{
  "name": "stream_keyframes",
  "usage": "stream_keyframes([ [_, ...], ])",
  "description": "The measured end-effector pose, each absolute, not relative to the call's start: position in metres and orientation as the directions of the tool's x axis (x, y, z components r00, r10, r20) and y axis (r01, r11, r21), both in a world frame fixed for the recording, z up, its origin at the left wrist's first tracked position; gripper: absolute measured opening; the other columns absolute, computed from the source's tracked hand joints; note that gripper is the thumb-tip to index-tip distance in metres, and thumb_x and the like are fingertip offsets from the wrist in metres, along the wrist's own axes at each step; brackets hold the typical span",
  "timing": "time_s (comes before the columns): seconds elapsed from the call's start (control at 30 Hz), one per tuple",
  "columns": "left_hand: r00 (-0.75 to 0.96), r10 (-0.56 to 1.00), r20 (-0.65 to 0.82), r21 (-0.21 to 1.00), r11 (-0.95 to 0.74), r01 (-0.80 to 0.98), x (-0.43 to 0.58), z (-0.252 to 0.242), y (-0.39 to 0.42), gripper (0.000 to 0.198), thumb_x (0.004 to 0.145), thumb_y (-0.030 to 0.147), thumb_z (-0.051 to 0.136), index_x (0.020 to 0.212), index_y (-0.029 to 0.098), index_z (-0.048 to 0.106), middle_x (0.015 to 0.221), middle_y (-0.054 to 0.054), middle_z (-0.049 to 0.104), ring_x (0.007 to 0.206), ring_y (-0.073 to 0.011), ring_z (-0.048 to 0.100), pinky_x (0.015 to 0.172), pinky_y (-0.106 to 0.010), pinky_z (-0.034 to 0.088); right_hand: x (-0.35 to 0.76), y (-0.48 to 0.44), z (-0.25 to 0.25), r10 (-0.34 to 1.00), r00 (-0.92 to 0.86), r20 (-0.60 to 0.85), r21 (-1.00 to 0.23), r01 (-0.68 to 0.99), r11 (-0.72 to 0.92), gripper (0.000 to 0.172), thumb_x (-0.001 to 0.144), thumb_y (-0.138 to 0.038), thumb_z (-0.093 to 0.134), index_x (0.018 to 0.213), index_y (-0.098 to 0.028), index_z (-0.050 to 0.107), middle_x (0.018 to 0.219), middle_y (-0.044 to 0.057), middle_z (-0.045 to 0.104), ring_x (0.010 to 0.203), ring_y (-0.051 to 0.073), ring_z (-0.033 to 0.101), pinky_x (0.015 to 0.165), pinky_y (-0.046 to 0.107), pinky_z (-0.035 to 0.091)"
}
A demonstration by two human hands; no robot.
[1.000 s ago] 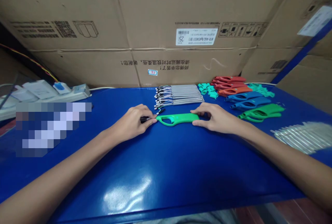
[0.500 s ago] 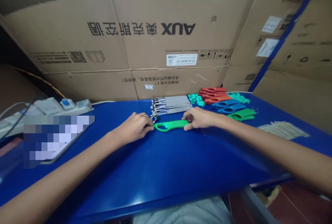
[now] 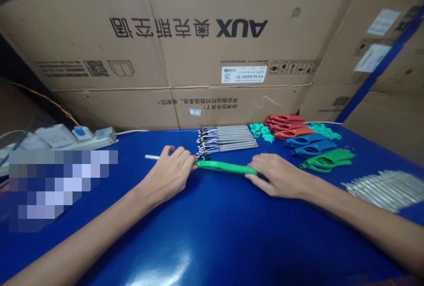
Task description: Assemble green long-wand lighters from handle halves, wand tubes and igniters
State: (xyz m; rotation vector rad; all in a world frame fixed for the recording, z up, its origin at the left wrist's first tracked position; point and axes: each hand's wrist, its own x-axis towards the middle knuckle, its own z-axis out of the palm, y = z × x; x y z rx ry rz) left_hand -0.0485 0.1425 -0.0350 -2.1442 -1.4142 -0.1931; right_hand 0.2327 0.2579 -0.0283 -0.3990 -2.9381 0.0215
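My left hand (image 3: 174, 167) is closed at the narrow left end of a green plastic handle (image 3: 225, 167). A thin silver-white rod (image 3: 151, 157) sticks out to the left from behind its fingers; where rod and handle meet is hidden by the hand. My right hand (image 3: 276, 174) grips the handle's wide right end, which its fingers cover. The handle is held level above the table and seen nearly edge-on. Just behind it lies a row of silver rods (image 3: 236, 138) with cords at their left ends.
Red handles (image 3: 286, 120), blue handles (image 3: 311, 145) and green handles (image 3: 326, 161) lie at the back right, near small turquoise pieces (image 3: 261, 131). Clear tubes (image 3: 386, 188) lie on the right. A power strip (image 3: 104, 136) and a blurred-out object stand left. Cardboard (image 3: 185, 65) walls the blue table's back.
The green handle has turned from its flat face to its edge and shifted slightly right. My right hand now wraps its end more fully. A rod end now shows left of my left hand.
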Motion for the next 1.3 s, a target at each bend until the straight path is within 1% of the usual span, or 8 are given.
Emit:
stream_keyframes([
  [0.17, 0.453, 0.723, 0.522, -0.362, -0.293, 0.885, -0.03, -0.035, 0.134, 0.033, 0.102, 0.017, 0.034, 0.087, 0.012, 0.063, 0.076, -0.008, 0.063, 0.073, -0.0218, 0.055, 0.075, -0.041, 0.039, 0.257, 0.258, -0.006, 0.317, -0.946, 0.061, -0.151, 0.305, 0.94, 0.039, 0.1, -0.044, 0.042, 0.103, -0.016, 0.068, 0.095, 0.01, 0.068, 0.087, 0.021, 0.061, 0.079, 0.033, 0.046],
  [0.27, 0.457, 0.703, 0.544, -0.333, -0.319, 0.887, -0.015, -0.037, 0.131, 0.029, 0.102, 0.018, 0.036, 0.091, 0.011, 0.062, 0.079, -0.007, 0.064, 0.073, -0.0206, 0.055, 0.069, -0.037, 0.037, 0.272, 0.287, 0.016, 0.485, -0.874, 0.012, -0.191, 0.474, 0.859, 0.055, 0.079, -0.06, 0.067, 0.115, -0.018, 0.067, 0.107, 0.009, 0.069, 0.094, 0.024, 0.064, 0.082, 0.033, 0.05],
  [0.4, 0.367, 0.807, 0.463, -0.114, -0.356, 0.927, -0.003, -0.044, 0.13, 0.031, 0.103, 0.022, 0.036, 0.093, 0.011, 0.063, 0.084, -0.01, 0.065, 0.076, -0.0226, 0.056, 0.067, -0.036, 0.038, 0.271, 0.333, 0.025, 0.664, -0.744, 0.078, 0.054, 0.668, 0.742, 0.028, 0.091, -0.039, 0.055, 0.099, -0.017, 0.071, 0.095, 0.008, 0.071, 0.084, 0.022, 0.066, 0.073, 0.031, 0.049],
  [0.6, 0.265, 0.89, 0.371, 0.145, -0.337, 0.93, 0.003, -0.055, 0.132, 0.02, 0.098, 0.024, 0.049, 0.097, 0.014, 0.066, 0.093, -0.008, 0.067, 0.083, -0.0219, 0.059, 0.074, -0.037, 0.046, 0.238, 0.356, 0.004, 0.688, -0.724, 0.052, 0.244, 0.677, 0.695, 0.02, 0.087, -0.019, 0.053, 0.089, -0.013, 0.071, 0.102, 0.018, 0.068, 0.096, 0.03, 0.064, 0.074, 0.034, 0.047],
  [0.87, 0.142, 0.963, 0.228, 0.36, -0.219, 0.907, 0.0, -0.045, 0.136, 0.018, 0.094, 0.032, 0.057, 0.099, 0.02, 0.071, 0.092, -0.007, 0.066, 0.09, -0.0233, 0.058, 0.077, -0.039, 0.049, 0.225, 0.349, 0.001, 0.703, -0.711, -0.015, 0.317, 0.663, 0.678, 0.018, 0.083, -0.007, 0.052, 0.087, -0.009, 0.07, 0.096, 0.02, 0.07, 0.09, 0.03, 0.067, 0.074, 0.036, 0.048],
  [1.13, 0.173, 0.97, 0.174, 0.335, -0.223, 0.915, -0.003, -0.036, 0.131, 0.03, 0.095, 0.039, 0.056, 0.116, 0.021, 0.066, 0.106, -0.008, 0.065, 0.104, -0.0283, 0.058, 0.093, -0.057, 0.043, 0.216, 0.321, 0.017, 0.608, -0.791, 0.073, 0.112, 0.612, 0.783, 0.018, 0.083, -0.012, 0.058, 0.097, -0.012, 0.07, 0.098, 0.014, 0.072, 0.091, 0.027, 0.067, 0.077, 0.034, 0.049],
  [1.23, 0.155, 0.95, 0.273, 0.315, -0.24, 0.918, -0.007, -0.034, 0.132, 0.039, 0.093, 0.044, 0.057, 0.124, 0.021, 0.061, 0.116, -0.009, 0.064, 0.113, -0.0304, 0.056, 0.102, -0.064, 0.035, 0.207, 0.289, 0.022, 0.502, -0.855, 0.134, -0.059, 0.499, 0.865, 0.017, 0.088, -0.022, 0.059, 0.101, -0.019, 0.07, 0.102, 0.004, 0.072, 0.091, 0.016, 0.066, 0.083, 0.025, 0.049],
  [1.3, 0.163, 0.92, 0.356, 0.311, -0.281, 0.908, -0.009, -0.033, 0.136, 0.037, 0.092, 0.042, 0.059, 0.123, 0.02, 0.06, 0.116, -0.009, 0.065, 0.112, -0.0296, 0.058, 0.102, -0.062, 0.036, 0.199, 0.269, 0.018, 0.416, -0.885, 0.207, -0.322, 0.34, 0.884, 0.014, 0.088, -0.024, 0.06, 0.095, -0.019, 0.07, 0.095, 0.002, 0.073, 0.084, 0.013, 0.065, 0.079, 0.024, 0.05],
])
